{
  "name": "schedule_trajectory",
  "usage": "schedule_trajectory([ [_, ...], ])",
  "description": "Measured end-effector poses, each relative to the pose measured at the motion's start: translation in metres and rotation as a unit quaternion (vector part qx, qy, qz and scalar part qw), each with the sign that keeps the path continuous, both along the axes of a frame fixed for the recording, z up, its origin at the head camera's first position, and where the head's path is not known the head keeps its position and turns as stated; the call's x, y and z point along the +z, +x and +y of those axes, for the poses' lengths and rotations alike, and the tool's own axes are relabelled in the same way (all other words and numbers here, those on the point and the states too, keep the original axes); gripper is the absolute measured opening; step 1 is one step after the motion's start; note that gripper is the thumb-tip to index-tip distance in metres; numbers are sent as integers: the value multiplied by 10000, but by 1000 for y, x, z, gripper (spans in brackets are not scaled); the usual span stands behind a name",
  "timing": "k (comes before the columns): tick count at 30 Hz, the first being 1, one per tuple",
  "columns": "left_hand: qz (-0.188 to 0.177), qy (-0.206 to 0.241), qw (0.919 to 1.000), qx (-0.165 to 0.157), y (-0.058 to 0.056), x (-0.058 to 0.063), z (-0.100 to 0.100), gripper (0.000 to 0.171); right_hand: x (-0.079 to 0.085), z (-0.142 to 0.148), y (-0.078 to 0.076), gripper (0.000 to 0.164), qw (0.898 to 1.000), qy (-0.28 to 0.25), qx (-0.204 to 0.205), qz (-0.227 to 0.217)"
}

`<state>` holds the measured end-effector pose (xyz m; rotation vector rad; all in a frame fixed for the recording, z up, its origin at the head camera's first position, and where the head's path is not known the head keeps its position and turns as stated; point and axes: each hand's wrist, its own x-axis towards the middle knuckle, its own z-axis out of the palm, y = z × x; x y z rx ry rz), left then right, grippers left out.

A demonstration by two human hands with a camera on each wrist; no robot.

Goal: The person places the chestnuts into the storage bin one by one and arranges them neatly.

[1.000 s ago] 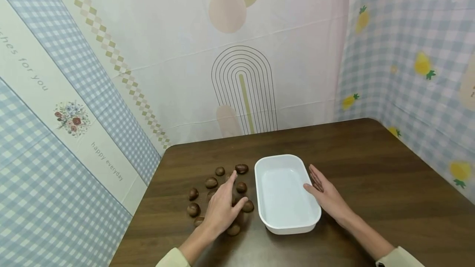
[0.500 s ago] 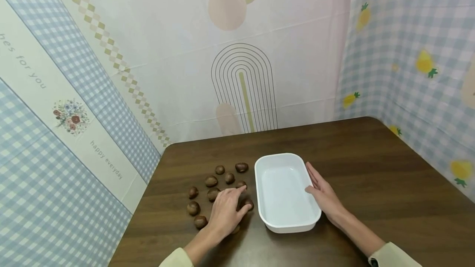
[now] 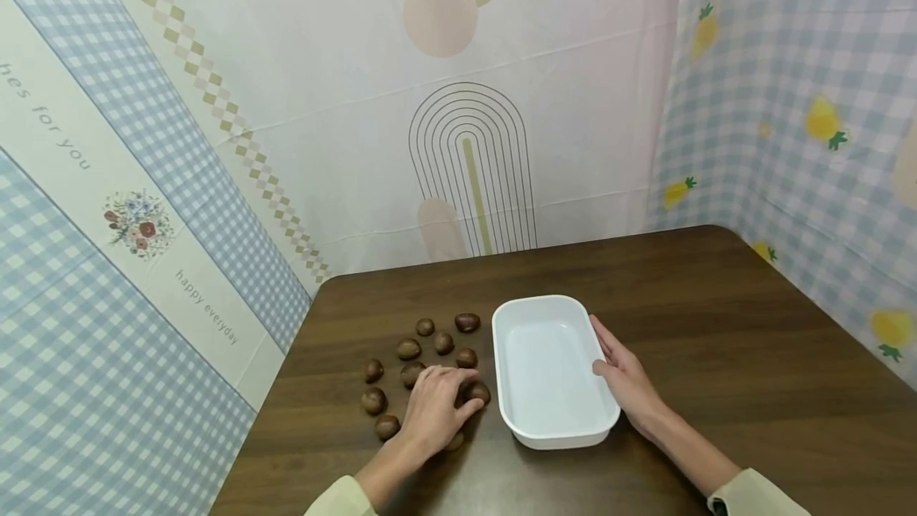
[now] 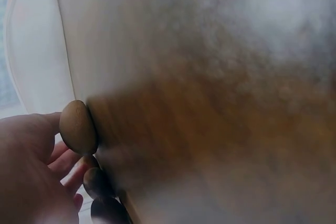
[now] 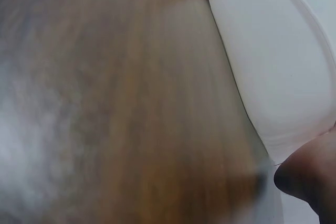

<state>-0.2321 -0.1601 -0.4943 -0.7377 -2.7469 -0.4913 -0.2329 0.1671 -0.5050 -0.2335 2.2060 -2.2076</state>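
Observation:
My left hand (image 3: 434, 408) curls its thumb and index finger round a brown chestnut (image 3: 477, 393) at the right edge of the scattered group. In the left wrist view, another chestnut (image 4: 77, 127) hides part of the thumb, and more dark ones lie behind it. My right hand (image 3: 630, 381) holds the right side of a deep white rectangular dish (image 3: 557, 443), its thumb over the rim and its fingers along the outer wall. Nothing lies in the dish. The right wrist view shows the dish's outer wall (image 5: 273, 56) and a finger (image 5: 310, 174) against it.
Several loose chestnuts lie left of the dish, among them one (image 3: 467, 322) at the back and one (image 3: 373, 400) at the left. All stand on a dark wooden table (image 3: 645, 285). A printed cloth (image 3: 344, 142) hangs behind the table's far edge.
My left hand has come down and right, and its thumb and index finger have closed round a chestnut. My right hand has settled against the dish's side.

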Motion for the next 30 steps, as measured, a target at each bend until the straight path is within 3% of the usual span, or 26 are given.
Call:
schedule_trajectory([
  [10, -3, 352, 9989, -322, -4, 1, -5, 33, 2, -1, 2, 78, 9999, -6, -57, -112],
  [17, -70, 740, 9968, -302, -3, 6, -5, 35, 3, -3, 3, 78, 9999, -45, -61, -129],
  [25, 173, 1247, 9916, -305, -8, 17, -1, 35, 3, -4, 4, 78, 9998, -76, -129, -90],
  [30, 225, 1435, 9891, -225, -13, 29, 4, 36, 2, -3, 4, 78, 9998, -59, -146, -99],
])
